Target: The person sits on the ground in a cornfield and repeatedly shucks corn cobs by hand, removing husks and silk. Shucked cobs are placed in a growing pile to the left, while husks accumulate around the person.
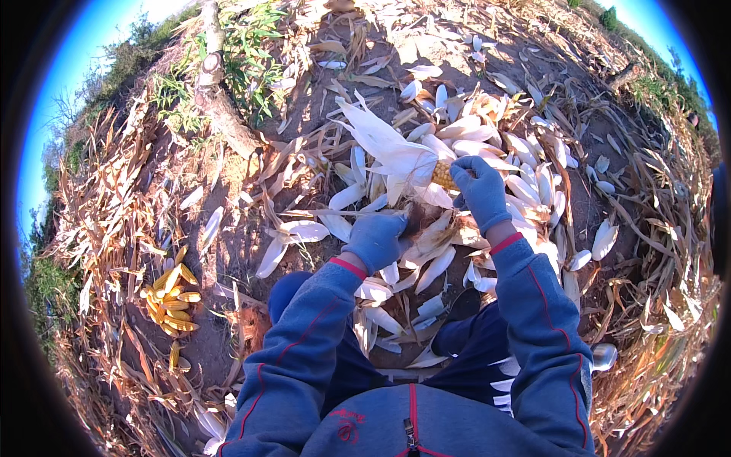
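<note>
My right hand (pixel 481 190), in a grey-blue glove, is closed on the end of an ear of corn (pixel 443 175). Yellow kernels show beside its fingers, and pale husk leaves (pixel 388 145) are peeled back from the ear toward the upper left. Lower and to the left, my left hand (pixel 378 242), gloved alike, is closed with its fingertips at a brown tuft of corn silk (pixel 415 218). Its fingers are partly hidden, but the silk seems to be pinched in them. Loose husks (pixel 434 266) lie below and around both hands.
A pile of yellow husked ears (pixel 171 298) lies on the soil at the left. A pale cut tree trunk (pixel 221 107) rises at the upper left. More husks (pixel 533 183) heap up at the right, and dry stalks (pixel 655 259) border them. A shiny round object (pixel 604 356) sits by my right elbow.
</note>
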The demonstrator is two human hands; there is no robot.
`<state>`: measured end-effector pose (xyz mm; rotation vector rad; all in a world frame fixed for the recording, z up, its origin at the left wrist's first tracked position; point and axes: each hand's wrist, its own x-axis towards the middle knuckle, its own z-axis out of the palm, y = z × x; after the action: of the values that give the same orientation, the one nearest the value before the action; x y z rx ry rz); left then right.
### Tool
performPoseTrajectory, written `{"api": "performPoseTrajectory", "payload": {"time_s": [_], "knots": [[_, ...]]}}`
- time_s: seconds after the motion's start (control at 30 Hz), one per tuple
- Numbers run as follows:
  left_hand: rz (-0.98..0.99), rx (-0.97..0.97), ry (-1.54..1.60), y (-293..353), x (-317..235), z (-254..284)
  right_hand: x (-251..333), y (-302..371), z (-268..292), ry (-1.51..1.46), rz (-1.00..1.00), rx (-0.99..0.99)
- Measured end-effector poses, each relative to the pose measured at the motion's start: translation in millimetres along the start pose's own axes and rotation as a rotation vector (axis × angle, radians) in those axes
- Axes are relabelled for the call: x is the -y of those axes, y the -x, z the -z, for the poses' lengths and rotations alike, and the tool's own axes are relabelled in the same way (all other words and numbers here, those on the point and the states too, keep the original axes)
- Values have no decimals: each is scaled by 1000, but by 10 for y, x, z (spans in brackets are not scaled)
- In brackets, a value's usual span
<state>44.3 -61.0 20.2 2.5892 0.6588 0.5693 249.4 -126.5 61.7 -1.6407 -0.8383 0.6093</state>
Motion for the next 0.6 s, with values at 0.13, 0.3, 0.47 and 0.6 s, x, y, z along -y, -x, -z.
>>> {"api": "performPoseTrajectory", "payload": {"time_s": [0.13, 0.3, 0.47, 0.6], "knots": [[309, -186, 65, 0, 313, 377, 117, 6, 147, -104, -67, -21], [386, -427, 530, -1, 412, 394, 202, 71, 72, -81, -63, 64], [498, -123, 510, -199, 170, 186, 195, 205, -162, 44, 57, 126], [723, -95, 1077, -202, 177, -94, 46, 160, -288, 165, 278, 32]]}}
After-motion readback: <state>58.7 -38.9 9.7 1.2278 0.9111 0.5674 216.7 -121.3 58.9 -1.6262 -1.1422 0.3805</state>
